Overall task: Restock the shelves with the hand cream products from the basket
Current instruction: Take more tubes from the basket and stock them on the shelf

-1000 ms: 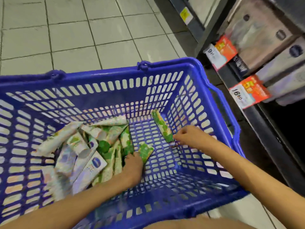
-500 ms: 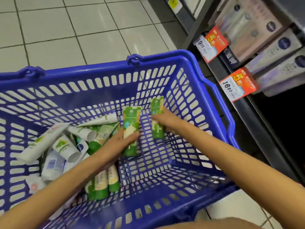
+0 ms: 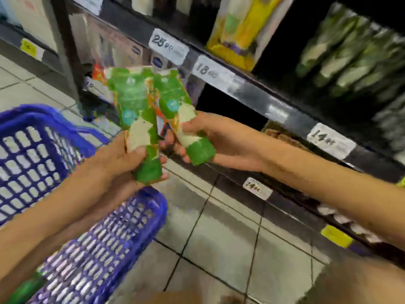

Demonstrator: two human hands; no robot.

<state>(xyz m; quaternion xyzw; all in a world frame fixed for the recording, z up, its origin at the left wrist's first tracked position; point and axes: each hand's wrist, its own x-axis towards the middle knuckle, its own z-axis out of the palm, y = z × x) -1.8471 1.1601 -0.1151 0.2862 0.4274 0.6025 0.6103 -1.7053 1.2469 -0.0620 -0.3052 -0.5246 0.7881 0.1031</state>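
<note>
Both hands are holding one hand cream tube each, raised in front of the shelves [image 3: 265,104]. The left hand [image 3: 122,163] is gripping the left tube [image 3: 135,106] near its green cap, with the fingers [image 3: 164,159] curled round it. The right hand [image 3: 221,141] is gripping the right tube [image 3: 173,95] in the same way, its fingers [image 3: 169,140] clamped on the lower body. The two tubes are standing cap down, side by side and nearly touching, their flat ends fanning upward.

Half a second ago both hands were still inside the basket [image 3: 39,154], holding these tubes just above its floor. They are now lifted clear of it, and the basket is lying below and to the left. The view is also swinging from the basket toward the shelving, so the picture is blurred.

White price tags [image 3: 167,46] are running along the shelf edges. A yellow package [image 3: 238,29] and a row of green tubes [image 3: 350,60] are standing on the upper shelf. A green tube [image 3: 24,290] is showing in the basket at the lower left. Pale floor tiles [image 3: 221,240] are lying beneath the arms.
</note>
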